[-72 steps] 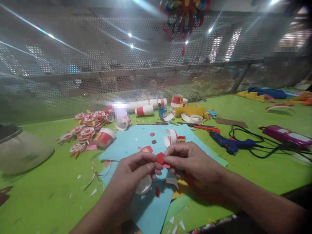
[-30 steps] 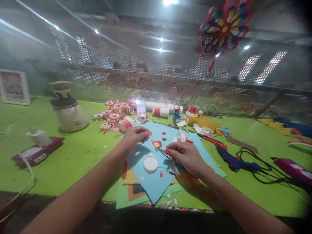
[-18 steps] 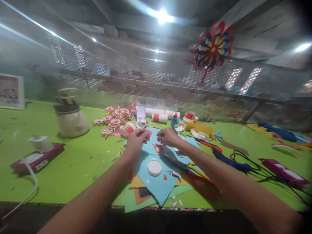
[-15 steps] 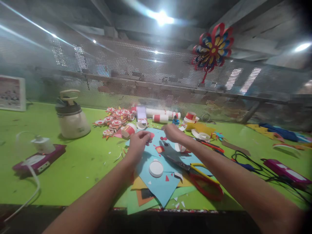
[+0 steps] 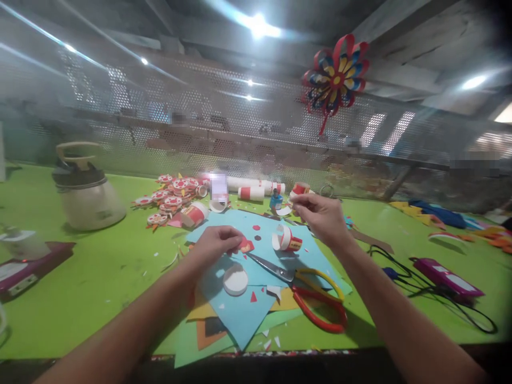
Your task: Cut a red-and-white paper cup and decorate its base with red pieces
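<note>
My left hand (image 5: 218, 242) is low over blue paper (image 5: 256, 314), its fingers closed at the edge of a small red paper piece (image 5: 247, 245). Thumb and fingertips of my right hand (image 5: 322, 216) are pinched together above the paper's right side; what they hold, if anything, is too small to make out. Between my hands lie a cut red-and-white paper cup (image 5: 292, 244) on its side and a red dot (image 5: 256, 228). Open-bladed or not I cannot tell, the scissors (image 5: 296, 276) with red and yellow handles rest nearer me, beside a white round lid (image 5: 236, 280).
Stacked red-and-white paper shapes (image 5: 172, 197) and a tipped paper cup (image 5: 194, 214) are at the back left. A large jug (image 5: 88, 197) stands farther left. Behind the paper is a small blue bottle (image 5: 276, 200). Black cables run to a purple power strip (image 5: 448, 280) at right.
My right hand has moved right and slightly toward me, uncovering the cut cup. My left hand has come lower, to the red paper piece. The view has shifted right.
</note>
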Available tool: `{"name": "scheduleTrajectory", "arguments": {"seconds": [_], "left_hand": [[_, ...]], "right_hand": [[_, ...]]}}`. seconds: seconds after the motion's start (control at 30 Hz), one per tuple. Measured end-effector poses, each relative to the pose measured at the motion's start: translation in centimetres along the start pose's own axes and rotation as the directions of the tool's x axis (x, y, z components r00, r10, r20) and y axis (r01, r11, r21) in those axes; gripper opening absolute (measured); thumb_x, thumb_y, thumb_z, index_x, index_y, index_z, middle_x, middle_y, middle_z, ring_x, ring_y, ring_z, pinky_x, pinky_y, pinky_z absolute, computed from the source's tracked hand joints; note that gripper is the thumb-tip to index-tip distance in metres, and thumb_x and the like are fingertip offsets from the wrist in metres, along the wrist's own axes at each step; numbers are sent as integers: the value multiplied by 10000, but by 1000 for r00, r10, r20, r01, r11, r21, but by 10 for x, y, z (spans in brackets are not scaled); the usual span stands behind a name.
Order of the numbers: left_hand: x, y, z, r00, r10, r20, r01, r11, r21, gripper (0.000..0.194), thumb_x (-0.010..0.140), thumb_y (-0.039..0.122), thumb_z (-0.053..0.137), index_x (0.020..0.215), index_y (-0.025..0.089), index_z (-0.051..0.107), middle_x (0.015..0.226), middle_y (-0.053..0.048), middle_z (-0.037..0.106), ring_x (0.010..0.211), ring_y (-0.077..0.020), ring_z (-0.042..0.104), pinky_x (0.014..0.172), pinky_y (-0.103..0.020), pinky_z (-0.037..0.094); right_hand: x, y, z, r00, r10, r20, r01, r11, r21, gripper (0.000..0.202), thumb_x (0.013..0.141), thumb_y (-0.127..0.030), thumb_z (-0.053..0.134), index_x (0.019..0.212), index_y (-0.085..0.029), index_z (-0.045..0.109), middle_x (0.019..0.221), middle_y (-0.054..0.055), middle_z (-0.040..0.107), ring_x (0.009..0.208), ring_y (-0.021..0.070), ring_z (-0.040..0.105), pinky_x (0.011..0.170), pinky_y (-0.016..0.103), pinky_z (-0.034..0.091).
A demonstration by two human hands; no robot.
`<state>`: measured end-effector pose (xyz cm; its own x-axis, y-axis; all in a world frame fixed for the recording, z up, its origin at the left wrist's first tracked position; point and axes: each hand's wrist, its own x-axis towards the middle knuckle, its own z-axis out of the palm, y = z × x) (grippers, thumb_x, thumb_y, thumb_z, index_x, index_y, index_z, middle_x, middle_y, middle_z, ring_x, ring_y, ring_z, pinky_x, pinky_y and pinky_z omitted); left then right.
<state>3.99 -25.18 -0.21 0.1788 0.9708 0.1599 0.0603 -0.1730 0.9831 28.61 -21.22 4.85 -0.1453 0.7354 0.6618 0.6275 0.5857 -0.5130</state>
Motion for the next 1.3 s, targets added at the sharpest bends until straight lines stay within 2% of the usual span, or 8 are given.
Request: {"name": "scheduleTrajectory", "arguments": {"seconds": [0.13,0.23,0.4,0.63,0.9,1.1,1.23,1.3], "left_hand": [[-10,11,-10,997,-43,67,33,990,137,133,686,274,665,706,150,709,544,-17,608,498,-123,500,502,-235,369],[-22,7,-12,991,-111,77,87,960,267,110,671,257,669,695,165,723,550,-30,638,490,-136,518,488,-236,366],[-33,-9,-10,982,-180,51,138,880,454,115,690,260,630,672,189,718,675,-52,702,645,-186,602,589,-263,412],[-28,-7,-4,963,-261,64,165,763,625,152,662,302,639,672,178,726,719,-36,662,689,-192,595,598,-268,412],[-31,-17,3,982,-190,16,129,722,680,165,675,328,648,748,186,690,762,-25,633,694,-167,553,603,-268,390],[-36,-2,-10,993,-111,-32,104,739,665,266,803,392,530,839,171,673,829,-41,627,754,-180,562,695,-311,437],[-42,-4,-20,982,-133,135,-2,704,710,544,721,508,651,1161,195,589,1112,-85,551,931,-225,548,821,-373,459],[-45,-10,-19,966,-145,212,-59,678,733,685,673,524,700,1250,204,517,1214,-102,498,1055,-258,510,905,-407,434]], "right_hand": [[-17,28,12,999,41,-14,-40,997,66,171,889,-299,596,917,-136,639,817,0,661,674,118,630,620,284,530],[-27,38,16,995,92,-34,-87,988,125,166,855,-301,630,854,-136,649,733,-15,645,618,110,605,582,268,506],[-34,37,14,984,159,-79,-140,968,209,176,788,-325,645,782,-158,701,631,11,625,540,134,547,485,260,416],[-36,26,15,988,138,-75,-117,966,230,137,761,-292,644,711,-170,683,571,-12,577,504,122,481,495,260,403],[-38,25,16,987,138,-80,-116,964,238,126,774,-279,640,734,-167,683,565,-21,568,489,112,474,477,250,398],[-39,21,12,978,143,-152,-104,966,236,108,794,-267,639,754,-175,678,564,-34,549,477,99,460,462,241,382],[-48,2,10,975,118,-190,-73,970,230,81,815,-249,638,791,-181,677,571,-37,547,492,103,476,483,245,397],[-56,-9,14,987,39,-154,-6,979,206,57,821,-210,636,788,-183,675,613,-25,586,529,108,511,517,246,416]]}}
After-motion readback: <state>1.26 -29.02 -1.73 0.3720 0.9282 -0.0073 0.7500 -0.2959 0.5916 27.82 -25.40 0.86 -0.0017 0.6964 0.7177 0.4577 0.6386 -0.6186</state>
